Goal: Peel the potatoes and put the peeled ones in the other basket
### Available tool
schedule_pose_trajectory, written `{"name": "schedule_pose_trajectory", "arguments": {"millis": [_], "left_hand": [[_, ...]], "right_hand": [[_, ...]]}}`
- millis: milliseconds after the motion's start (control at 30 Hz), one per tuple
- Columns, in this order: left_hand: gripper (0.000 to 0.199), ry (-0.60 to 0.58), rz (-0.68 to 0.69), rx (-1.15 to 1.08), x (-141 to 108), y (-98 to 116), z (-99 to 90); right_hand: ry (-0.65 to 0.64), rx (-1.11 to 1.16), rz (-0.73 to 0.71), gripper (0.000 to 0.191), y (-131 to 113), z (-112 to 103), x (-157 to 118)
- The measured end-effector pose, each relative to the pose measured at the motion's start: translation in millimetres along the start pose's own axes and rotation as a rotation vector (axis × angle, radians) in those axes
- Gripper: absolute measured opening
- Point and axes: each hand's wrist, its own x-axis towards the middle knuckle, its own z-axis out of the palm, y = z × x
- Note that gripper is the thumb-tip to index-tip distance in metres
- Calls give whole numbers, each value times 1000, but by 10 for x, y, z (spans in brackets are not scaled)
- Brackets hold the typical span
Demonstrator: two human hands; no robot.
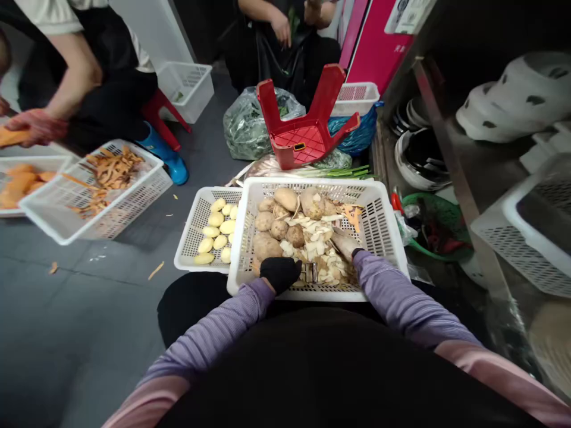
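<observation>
A white plastic basket (387,220) rests on my lap, holding unpeeled brown potatoes (264,245) and a heap of pale peelings (332,266). My left hand (280,273), in a black glove, is closed at the basket's near side around a peeler (308,273), whose metal head sticks out to the right. My right hand (344,244), in a dirty light glove, reaches down into the basket at the right of the peelings. Its fingers are blurred and partly hidden, so any hold is unclear. Peeled yellow potatoes (216,219) lie in a second white basket (186,241) on the left.
An upturned red stool (307,145) stands beyond the basket, near a clear bag of greens (245,128) and green onions (345,172). On the left, a co-worker's gloved hand (38,126) holds an orange vegetable over baskets with orange peelings (113,169). Shelving (464,220) flanks the right.
</observation>
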Motion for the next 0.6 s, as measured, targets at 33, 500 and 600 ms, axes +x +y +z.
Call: {"name": "schedule_pose_trajectory", "arguments": {"millis": [33, 500, 600], "left_hand": [[52, -21, -13, 19, 17, 32, -3], [50, -30, 35, 81, 41, 8, 39], [49, -55, 55, 83, 27, -19, 8]], "right_hand": [[-11, 55, -24, 54, 77, 43, -43], [103, -227, -374, 48, -170, -157, -47], [49, -437, -419, 52, -510, -75, 19]]}}
